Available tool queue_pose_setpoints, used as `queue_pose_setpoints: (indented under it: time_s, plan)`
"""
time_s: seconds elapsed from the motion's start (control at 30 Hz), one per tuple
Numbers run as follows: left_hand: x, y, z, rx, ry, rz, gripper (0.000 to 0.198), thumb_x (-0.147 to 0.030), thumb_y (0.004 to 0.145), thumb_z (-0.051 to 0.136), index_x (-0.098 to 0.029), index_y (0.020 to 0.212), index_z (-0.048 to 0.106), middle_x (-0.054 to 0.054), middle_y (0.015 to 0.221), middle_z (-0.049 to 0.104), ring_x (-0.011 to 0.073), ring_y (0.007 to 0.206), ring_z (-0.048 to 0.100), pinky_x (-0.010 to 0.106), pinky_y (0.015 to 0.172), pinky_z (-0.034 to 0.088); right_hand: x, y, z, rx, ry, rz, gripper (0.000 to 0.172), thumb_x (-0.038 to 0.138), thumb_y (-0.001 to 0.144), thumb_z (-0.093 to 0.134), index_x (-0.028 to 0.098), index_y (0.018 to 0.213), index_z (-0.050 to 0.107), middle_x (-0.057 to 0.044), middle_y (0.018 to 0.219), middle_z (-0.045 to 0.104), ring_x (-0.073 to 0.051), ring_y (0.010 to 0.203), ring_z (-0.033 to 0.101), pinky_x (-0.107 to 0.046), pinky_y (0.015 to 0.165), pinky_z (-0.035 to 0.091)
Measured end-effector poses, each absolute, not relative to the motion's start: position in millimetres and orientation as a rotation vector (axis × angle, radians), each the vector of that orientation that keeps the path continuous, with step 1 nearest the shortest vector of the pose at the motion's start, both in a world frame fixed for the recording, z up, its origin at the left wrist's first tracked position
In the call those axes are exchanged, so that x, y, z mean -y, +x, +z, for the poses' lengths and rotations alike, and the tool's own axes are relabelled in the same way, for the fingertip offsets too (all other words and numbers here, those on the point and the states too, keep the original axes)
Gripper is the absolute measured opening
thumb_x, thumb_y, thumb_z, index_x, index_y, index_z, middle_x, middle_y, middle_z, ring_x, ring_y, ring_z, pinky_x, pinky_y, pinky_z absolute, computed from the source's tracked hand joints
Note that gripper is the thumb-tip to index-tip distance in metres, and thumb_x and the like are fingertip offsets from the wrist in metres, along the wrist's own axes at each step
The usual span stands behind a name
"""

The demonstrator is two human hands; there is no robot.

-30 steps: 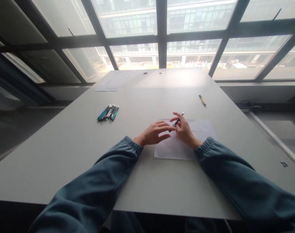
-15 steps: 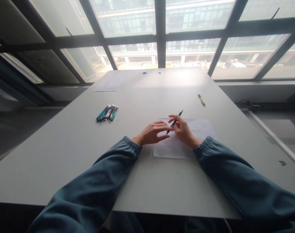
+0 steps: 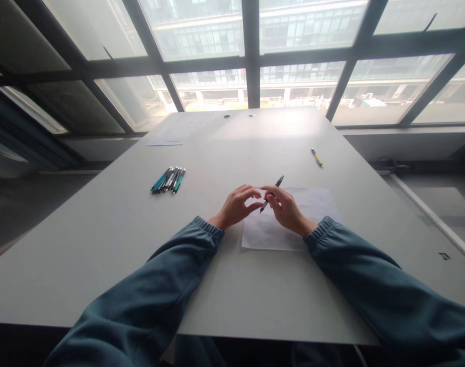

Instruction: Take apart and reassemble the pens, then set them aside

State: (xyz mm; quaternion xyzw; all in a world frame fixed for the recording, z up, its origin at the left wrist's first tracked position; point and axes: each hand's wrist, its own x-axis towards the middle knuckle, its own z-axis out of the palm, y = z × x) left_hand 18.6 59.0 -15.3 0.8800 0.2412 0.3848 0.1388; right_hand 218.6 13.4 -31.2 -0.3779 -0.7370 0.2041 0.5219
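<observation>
A dark pen [image 3: 279,181] is held in the fingers of my right hand [image 3: 288,209], slanting from lower left to upper right. Beneath that hand lies a white sheet of paper [image 3: 270,235]. My left hand [image 3: 235,206] is just left of the pen, with thumb and fingers apart in a curve and nothing between them. Its fingertips sit close to the pen's lower end without visibly gripping it.
On the white table [image 3: 232,285], a bunch of several pens [image 3: 168,180] lies to the left. A yellow pen [image 3: 317,157] lies alone at the right. More papers [image 3: 169,130] rest at the far left, near the windows [image 3: 209,84].
My left hand has let go of the pen's lower end and drawn slightly left. The pen has shifted a little left in my right hand.
</observation>
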Motion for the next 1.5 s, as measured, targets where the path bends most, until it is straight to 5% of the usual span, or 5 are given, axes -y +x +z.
queue_pose_setpoints:
  time_s: [0.27,0.5,0.73,0.93,1.5]
  plan:
    - [-48,27,-19,-0.696,2.354,1.032,0.024,-0.041,0.088,0.074,-0.017,0.087,0.071,0.001,0.076,0.071,0.0119,0.068,0.063,0.024,0.068,0.05,-12,218,-34,1.687,-0.904,0.602,0.086,0.04,0.087,0.075,0.033,0.158,0.027,0.006,0.074,0.057,-0.013,0.06,0.05,-0.027,0.061,0.047]
    - [-50,33,-24,-0.697,2.096,1.012,0.033,-0.045,0.086,0.075,-0.015,0.099,0.069,0.007,0.088,0.075,0.0164,0.076,0.069,0.027,0.07,0.056,-13,211,-30,1.534,-0.871,0.799,0.063,0.041,0.076,0.084,0.028,0.128,0.052,0.008,0.072,0.055,-0.012,0.061,0.053,-0.026,0.058,0.047]
    - [-47,32,-25,-0.554,1.95,0.949,0.034,-0.039,0.087,0.076,-0.017,0.108,0.061,0.007,0.094,0.073,0.0169,0.082,0.071,0.031,0.078,0.058,-15,210,-33,1.407,-0.904,0.911,0.045,0.045,0.073,0.084,0.024,0.09,0.048,0.007,0.072,0.056,-0.011,0.058,0.058,-0.024,0.051,0.045]
    - [-55,30,-24,-0.594,1.654,1.053,0.042,-0.036,0.084,0.079,-0.018,0.117,0.06,0.003,0.088,0.068,0.0155,0.082,0.068,0.03,0.078,0.058,-13,215,-27,1.582,-1.034,0.524,0.019,0.039,0.093,0.065,0.021,0.088,0.06,0.001,0.079,0.061,-0.012,0.062,0.057,-0.025,0.056,0.045]
    - [-65,30,-24,-0.765,1.528,1.192,0.044,-0.05,0.078,0.082,-0.014,0.093,0.061,0.002,0.078,0.068,0.014,0.066,0.068,0.027,0.065,0.056,-10,216,-26,1.961,-1.205,0.167,0.021,0.028,0.096,0.059,0.022,0.08,0.072,-0.002,0.077,0.068,-0.014,0.065,0.058,-0.026,0.065,0.041]
